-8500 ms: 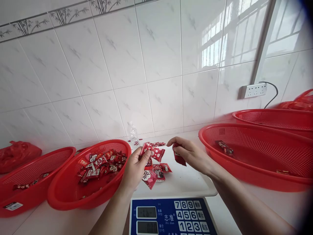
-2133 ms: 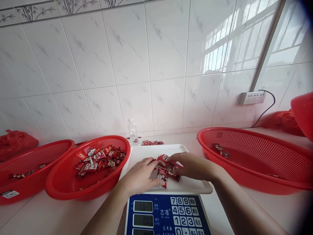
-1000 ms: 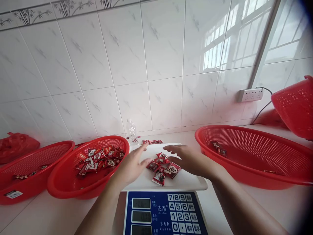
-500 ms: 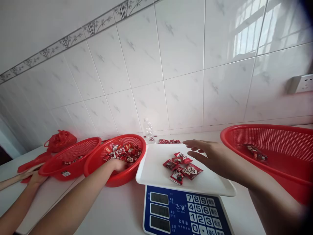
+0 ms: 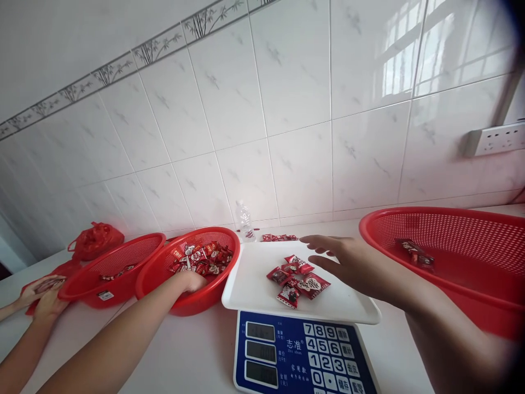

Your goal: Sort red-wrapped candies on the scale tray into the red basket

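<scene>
My left hand [image 5: 192, 281] reaches into a red mesh basket [image 5: 162, 266] of red wrapped candies [image 5: 203, 258]; its fingers are down among them and hidden. My right hand [image 5: 348, 261] hovers open, fingers spread, above the right side of the white scale tray [image 5: 254, 284]. A small pile of red candy packets [image 5: 296, 279] lies on the tray, just left of that hand. The blue scale panel [image 5: 301, 355] with keypad sits below.
A large red basket [image 5: 447, 230] with a few candies stands at right. Another red basket [image 5: 118, 257] and a red bag [image 5: 95, 239] are at left, where another person's hands [image 5: 41, 295] rest. A small bottle [image 5: 245, 221] and loose candies [image 5: 279, 237] sit by the tiled wall.
The view has swung left. My left hand left the tray and went into the candy basket. My right hand lifted off the pile and stays open above the tray.
</scene>
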`<action>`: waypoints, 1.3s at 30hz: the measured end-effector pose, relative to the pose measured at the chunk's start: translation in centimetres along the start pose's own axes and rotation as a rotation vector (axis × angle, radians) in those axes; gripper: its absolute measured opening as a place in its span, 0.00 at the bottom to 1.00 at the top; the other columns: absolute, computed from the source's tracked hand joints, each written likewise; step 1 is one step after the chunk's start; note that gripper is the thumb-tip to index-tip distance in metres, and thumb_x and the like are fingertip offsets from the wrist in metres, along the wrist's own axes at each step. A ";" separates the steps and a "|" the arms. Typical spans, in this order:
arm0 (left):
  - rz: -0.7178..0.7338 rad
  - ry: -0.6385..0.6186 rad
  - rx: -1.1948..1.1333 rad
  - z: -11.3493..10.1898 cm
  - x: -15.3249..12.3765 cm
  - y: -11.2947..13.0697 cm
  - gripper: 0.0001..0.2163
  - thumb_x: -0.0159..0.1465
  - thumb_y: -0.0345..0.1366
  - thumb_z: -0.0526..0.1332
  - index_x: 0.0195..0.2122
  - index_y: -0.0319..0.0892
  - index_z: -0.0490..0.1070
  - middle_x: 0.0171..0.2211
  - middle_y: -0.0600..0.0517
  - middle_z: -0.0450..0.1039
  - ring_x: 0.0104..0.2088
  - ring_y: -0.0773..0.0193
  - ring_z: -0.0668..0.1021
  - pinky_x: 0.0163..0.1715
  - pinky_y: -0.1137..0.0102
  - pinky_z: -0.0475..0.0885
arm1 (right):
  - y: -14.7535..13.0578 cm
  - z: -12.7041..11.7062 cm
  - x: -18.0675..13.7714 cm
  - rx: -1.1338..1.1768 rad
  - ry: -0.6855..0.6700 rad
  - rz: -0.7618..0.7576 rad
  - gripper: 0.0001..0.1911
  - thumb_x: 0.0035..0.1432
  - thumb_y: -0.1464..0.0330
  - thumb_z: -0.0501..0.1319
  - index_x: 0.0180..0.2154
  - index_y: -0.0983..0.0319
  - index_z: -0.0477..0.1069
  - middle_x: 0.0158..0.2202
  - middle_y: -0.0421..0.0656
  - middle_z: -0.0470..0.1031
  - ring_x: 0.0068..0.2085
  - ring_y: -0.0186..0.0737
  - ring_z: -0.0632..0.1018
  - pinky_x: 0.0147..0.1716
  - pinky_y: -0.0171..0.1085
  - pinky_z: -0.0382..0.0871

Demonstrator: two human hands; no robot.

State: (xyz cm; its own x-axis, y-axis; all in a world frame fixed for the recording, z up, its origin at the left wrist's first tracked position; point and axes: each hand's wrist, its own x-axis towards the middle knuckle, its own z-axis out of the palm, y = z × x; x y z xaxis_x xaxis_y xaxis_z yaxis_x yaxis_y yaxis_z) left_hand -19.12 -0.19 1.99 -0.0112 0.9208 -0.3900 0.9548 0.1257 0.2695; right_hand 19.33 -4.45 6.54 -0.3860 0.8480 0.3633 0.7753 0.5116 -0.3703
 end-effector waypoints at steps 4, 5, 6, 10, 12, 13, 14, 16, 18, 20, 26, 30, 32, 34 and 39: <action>-0.182 -0.176 -0.037 0.2 -0.1 0.1 0.11 0.60 0.42 0.60 0.30 0.40 0.76 0.32 0.44 0.77 0.35 0.50 0.80 0.33 0.58 0.74 | 0.4 0.2 0.0 0.014 0.002 0.012 0.20 0.60 0.61 0.53 0.53 0.54 0.69 0.48 0.43 0.77 0.43 0.49 0.79 0.38 0.47 0.75; -0.201 -0.189 -0.046 0.3 -0.2 0.1 0.12 0.63 0.42 0.59 0.35 0.39 0.75 0.35 0.45 0.76 0.37 0.54 0.79 0.36 0.60 0.74 | 0.5 0.2 0.0 0.012 0.004 0.011 0.20 0.60 0.61 0.54 0.53 0.54 0.69 0.48 0.44 0.78 0.43 0.49 0.79 0.38 0.47 0.75; -0.208 -0.189 -0.054 0.3 -0.2 0.2 0.12 0.64 0.42 0.58 0.40 0.38 0.73 0.39 0.46 0.75 0.39 0.57 0.78 0.38 0.60 0.74 | 0.7 0.3 0.0 0.010 0.010 0.007 0.20 0.60 0.61 0.54 0.53 0.54 0.69 0.48 0.44 0.78 0.43 0.50 0.79 0.37 0.47 0.75; -0.155 -0.073 -0.061 -0.7 -0.8 1.0 0.13 0.65 0.39 0.59 0.48 0.39 0.68 0.45 0.47 0.71 0.41 0.60 0.76 0.40 0.61 0.74 | 1.0 0.1 -0.2 0.029 0.041 -0.028 0.20 0.59 0.60 0.54 0.53 0.53 0.69 0.46 0.43 0.78 0.42 0.49 0.79 0.36 0.46 0.76; -0.099 0.058 -0.075 -1.8 -1.3 1.8 0.11 0.65 0.37 0.58 0.45 0.38 0.69 0.42 0.48 0.72 0.38 0.62 0.76 0.37 0.63 0.73 | 0.9 -0.1 -0.3 0.036 0.040 -0.033 0.20 0.59 0.60 0.54 0.53 0.53 0.69 0.46 0.43 0.79 0.42 0.48 0.79 0.36 0.45 0.75; -0.063 0.139 -0.092 -2.3 -1.7 2.3 0.09 0.65 0.36 0.57 0.43 0.39 0.69 0.40 0.49 0.72 0.36 0.62 0.76 0.36 0.64 0.73 | 0.7 -0.3 -0.4 0.035 0.036 -0.034 0.20 0.59 0.60 0.54 0.53 0.53 0.69 0.46 0.43 0.79 0.42 0.48 0.79 0.37 0.45 0.75; -0.019 0.226 -0.117 -2.7 -2.1 3.0 0.07 0.66 0.35 0.56 0.42 0.40 0.69 0.39 0.49 0.72 0.35 0.63 0.75 0.34 0.66 0.72 | 0.6 -0.4 -0.5 0.032 0.032 -0.035 0.20 0.60 0.60 0.54 0.53 0.54 0.69 0.45 0.43 0.79 0.42 0.48 0.79 0.37 0.45 0.75; 0.088 0.378 -0.186 -3.0 -2.9 4.9 0.07 0.66 0.34 0.51 0.42 0.42 0.66 0.38 0.51 0.72 0.33 0.63 0.75 0.33 0.69 0.71 | 0.2 -0.6 -0.6 0.026 0.024 -0.039 0.20 0.60 0.60 0.54 0.53 0.54 0.69 0.45 0.43 0.79 0.42 0.47 0.79 0.38 0.45 0.74; 0.210 0.461 -0.264 -2.2 -3.7 7.2 0.08 0.67 0.36 0.48 0.44 0.45 0.63 0.39 0.52 0.72 0.34 0.65 0.75 0.34 0.71 0.70 | 0.0 -0.7 -0.7 0.017 0.013 -0.041 0.20 0.61 0.60 0.53 0.53 0.55 0.69 0.46 0.43 0.79 0.43 0.47 0.79 0.39 0.44 0.74; 0.354 0.478 -0.354 -0.4 -4.2 9.7 0.09 0.66 0.39 0.49 0.46 0.46 0.62 0.41 0.53 0.72 0.35 0.66 0.76 0.35 0.71 0.71 | -0.1 -0.6 -0.7 0.005 0.005 -0.039 0.20 0.61 0.61 0.54 0.54 0.55 0.68 0.48 0.44 0.78 0.44 0.47 0.79 0.41 0.44 0.73; 0.762 0.378 -0.551 4.7 -4.0 15.7 0.06 0.63 0.35 0.55 0.40 0.45 0.66 0.38 0.52 0.73 0.39 0.63 0.76 0.40 0.69 0.70 | 0.0 -0.1 -0.6 0.014 -0.043 -0.060 0.21 0.61 0.63 0.54 0.55 0.58 0.67 0.48 0.46 0.77 0.46 0.46 0.78 0.43 0.42 0.72; 0.825 0.302 -0.553 5.1 -4.3 17.7 0.06 0.64 0.32 0.54 0.39 0.45 0.68 0.39 0.52 0.73 0.40 0.63 0.76 0.42 0.69 0.71 | -0.1 0.0 -0.4 0.015 -0.072 -0.051 0.21 0.62 0.61 0.53 0.54 0.60 0.69 0.48 0.48 0.77 0.47 0.48 0.77 0.43 0.43 0.71; 0.865 0.302 -0.495 5.3 -4.6 17.8 0.07 0.63 0.29 0.53 0.38 0.45 0.70 0.42 0.52 0.72 0.42 0.62 0.75 0.44 0.69 0.70 | -0.1 0.2 -0.2 -0.002 -0.105 -0.052 0.21 0.62 0.62 0.53 0.53 0.60 0.69 0.49 0.49 0.76 0.49 0.49 0.76 0.44 0.44 0.70; 0.871 0.318 -0.417 5.6 -4.7 17.5 0.10 0.62 0.27 0.54 0.40 0.46 0.71 0.45 0.52 0.71 0.46 0.61 0.73 0.48 0.68 0.68 | -0.1 0.3 0.0 -0.020 -0.139 -0.056 0.20 0.62 0.63 0.53 0.53 0.60 0.70 0.50 0.49 0.76 0.50 0.50 0.75 0.45 0.44 0.68; 0.800 0.353 -0.247 6.1 -4.6 16.0 0.15 0.60 0.28 0.58 0.47 0.49 0.70 0.50 0.51 0.69 0.52 0.57 0.70 0.52 0.63 0.66 | -0.5 0.8 0.3 -0.038 -0.219 -0.042 0.18 0.60 0.67 0.54 0.51 0.58 0.71 0.46 0.46 0.78 0.49 0.49 0.75 0.44 0.43 0.67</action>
State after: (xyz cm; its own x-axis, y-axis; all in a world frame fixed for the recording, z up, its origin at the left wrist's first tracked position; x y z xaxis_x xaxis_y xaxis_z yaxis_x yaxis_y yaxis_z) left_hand -1.97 -4.64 2.66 0.4986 0.8217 0.2760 0.6260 -0.5616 0.5411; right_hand 18.41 -4.33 6.19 -0.5142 0.8381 0.1821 0.7731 0.5448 -0.3248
